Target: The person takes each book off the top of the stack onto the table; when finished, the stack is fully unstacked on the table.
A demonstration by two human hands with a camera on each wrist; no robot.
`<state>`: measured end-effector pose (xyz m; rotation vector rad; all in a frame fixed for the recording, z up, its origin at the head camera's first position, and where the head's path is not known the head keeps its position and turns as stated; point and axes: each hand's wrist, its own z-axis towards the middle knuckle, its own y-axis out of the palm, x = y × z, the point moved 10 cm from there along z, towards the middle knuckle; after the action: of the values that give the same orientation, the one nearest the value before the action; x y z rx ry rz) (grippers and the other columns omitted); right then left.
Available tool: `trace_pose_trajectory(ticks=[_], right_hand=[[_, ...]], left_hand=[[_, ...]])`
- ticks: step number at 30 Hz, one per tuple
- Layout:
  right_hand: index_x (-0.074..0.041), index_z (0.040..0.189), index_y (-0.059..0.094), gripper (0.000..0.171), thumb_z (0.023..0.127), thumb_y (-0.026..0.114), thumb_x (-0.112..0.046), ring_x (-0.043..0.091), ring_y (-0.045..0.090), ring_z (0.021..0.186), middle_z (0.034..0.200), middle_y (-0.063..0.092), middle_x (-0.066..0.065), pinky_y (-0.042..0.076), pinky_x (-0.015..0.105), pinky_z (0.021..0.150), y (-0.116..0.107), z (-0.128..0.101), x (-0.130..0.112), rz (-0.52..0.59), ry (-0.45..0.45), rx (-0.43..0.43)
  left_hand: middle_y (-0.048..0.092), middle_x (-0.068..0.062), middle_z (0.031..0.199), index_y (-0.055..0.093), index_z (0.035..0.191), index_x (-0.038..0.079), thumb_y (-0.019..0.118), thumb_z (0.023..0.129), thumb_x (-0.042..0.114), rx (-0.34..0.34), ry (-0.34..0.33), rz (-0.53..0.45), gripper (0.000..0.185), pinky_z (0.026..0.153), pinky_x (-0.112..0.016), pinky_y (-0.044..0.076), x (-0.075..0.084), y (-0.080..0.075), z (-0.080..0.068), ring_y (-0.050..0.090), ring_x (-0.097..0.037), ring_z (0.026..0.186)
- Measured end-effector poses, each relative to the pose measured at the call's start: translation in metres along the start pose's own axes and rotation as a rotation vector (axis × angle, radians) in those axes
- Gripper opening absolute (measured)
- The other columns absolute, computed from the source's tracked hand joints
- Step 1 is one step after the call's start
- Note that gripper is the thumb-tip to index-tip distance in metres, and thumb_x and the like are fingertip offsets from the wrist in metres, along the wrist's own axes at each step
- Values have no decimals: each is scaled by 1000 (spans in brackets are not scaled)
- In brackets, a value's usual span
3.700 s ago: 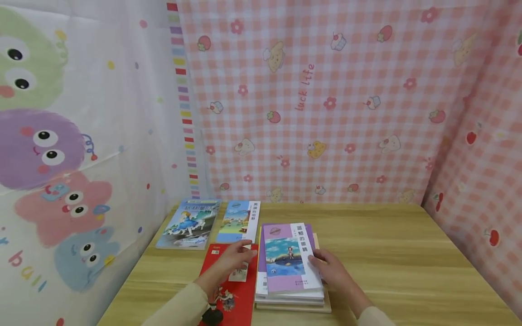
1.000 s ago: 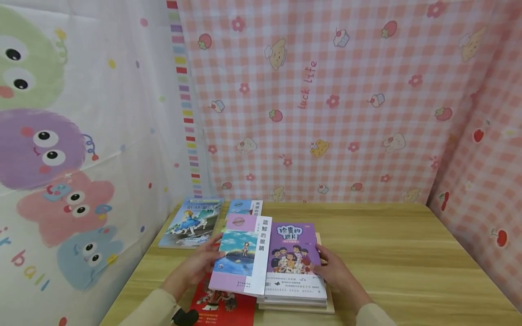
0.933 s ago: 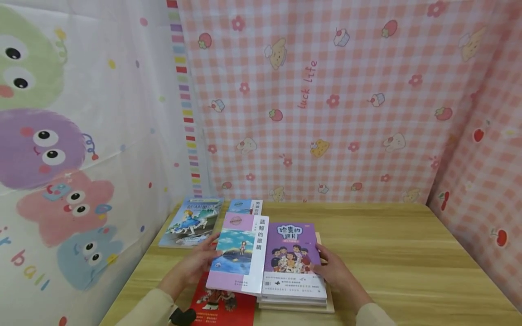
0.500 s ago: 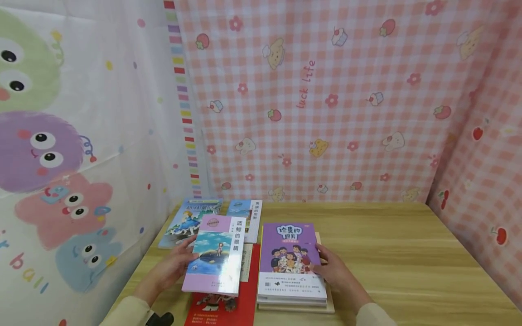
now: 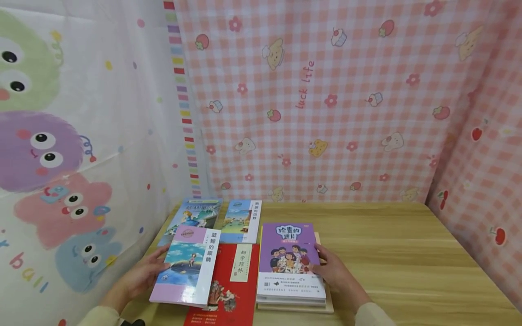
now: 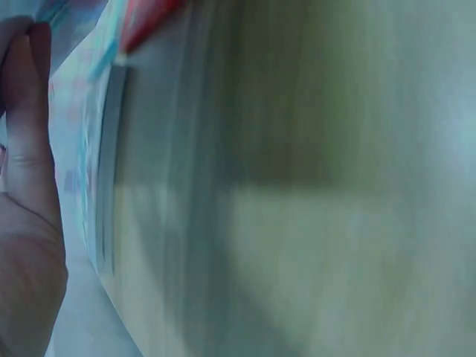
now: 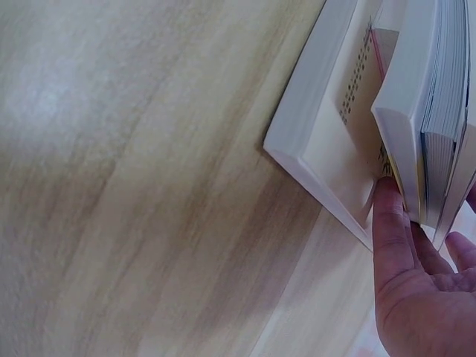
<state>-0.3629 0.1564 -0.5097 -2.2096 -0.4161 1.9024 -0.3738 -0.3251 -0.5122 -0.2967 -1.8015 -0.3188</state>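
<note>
My left hand (image 5: 138, 277) grips the left edge of a lilac book with a blue sea picture (image 5: 185, 265) and holds it low over the table's left front, partly over a red book (image 5: 234, 285). The left wrist view is blurred; it shows my left hand (image 6: 26, 223) beside the lilac book's edge (image 6: 104, 163). My right hand (image 5: 332, 271) holds the right edge of a book stack topped by a purple book (image 5: 290, 258). In the right wrist view my right hand's thumb (image 7: 390, 230) lies on the cream bottom book (image 7: 327, 141) against the upper books (image 7: 431, 111), with fingers on their other side.
Two more books lie flat at the table's back left: a blue one with a girl (image 5: 191, 216) and one with a white spine strip (image 5: 241, 221). The wooden table (image 5: 387, 253) is walled by a pink checked cloth behind and right, and a cartoon curtain on the left.
My left hand has carried the lilac book off the stack to the left and lowered it, uncovering the purple book and the red one. My right hand has stayed on the stack.
</note>
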Motion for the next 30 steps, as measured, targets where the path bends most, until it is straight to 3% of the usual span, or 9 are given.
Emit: trace_pose_trajectory(ticks=[11, 23, 26, 30], right_hand=[[1, 154, 26, 70, 93, 59, 6, 50, 47, 126, 149, 34, 34, 46, 53, 99, 0, 3, 4, -13, 3, 5], [-2, 155, 27, 68, 95, 59, 4, 50, 44, 128, 149, 34, 33, 46, 54, 99, 0, 3, 5, -13, 23, -3], [-2, 155, 27, 68, 95, 58, 3, 50, 44, 129, 149, 34, 33, 45, 55, 100, 0, 3, 4, -25, 24, -1], [-4, 156, 27, 68, 96, 59, 2, 50, 43, 130, 150, 34, 32, 43, 56, 101, -1, 2, 5, -31, 40, 4]], left_hand=[[62, -9, 125, -7, 154, -5, 59, 98, 9, 81, -122, 77, 88, 89, -44, 54, -23, -42, -20, 65, -24, 103], [65, -8, 120, -14, 149, -9, 54, 98, 2, -7, -180, 49, 86, 89, -46, 53, -36, -53, -27, 65, -27, 102], [65, -10, 120, -13, 149, -11, 54, 98, 2, 1, -198, 73, 86, 89, -46, 52, -39, -55, -27, 65, -26, 102], [62, -16, 124, -4, 151, -11, 57, 98, 5, 66, -221, 142, 83, 88, -46, 52, -40, -60, -26, 63, -27, 101]])
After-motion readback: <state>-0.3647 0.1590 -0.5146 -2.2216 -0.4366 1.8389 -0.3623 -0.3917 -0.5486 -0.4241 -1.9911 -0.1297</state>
